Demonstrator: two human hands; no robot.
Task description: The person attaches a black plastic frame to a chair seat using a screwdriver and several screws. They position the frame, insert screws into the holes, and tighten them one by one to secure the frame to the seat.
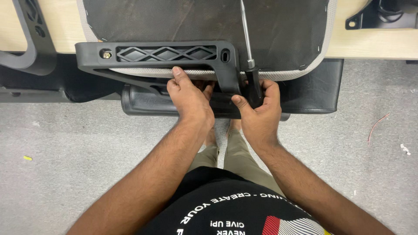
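Note:
A black plastic chair armrest (161, 54) lies across the underside of an upturned seat cushion (204, 19) with a dark fabric bottom and grey mesh edge. My left hand (189, 98) grips the armrest's lower strut, thumb up against its edge. My right hand (259, 111) is closed around the black handle of a screwdriver (249, 56), whose steel shaft points away over the cushion. A brass bolt (106, 54) sits in the armrest's left hole; the right slot (225, 55) looks empty.
The cushion rests on a light wooden table (370, 43). Another black chair part (379, 15) lies at the top right, and a curved grey part (26, 39) at the top left. A black padded piece (309, 91) sits below the table edge. Grey carpet (65, 165) with scraps surrounds my legs.

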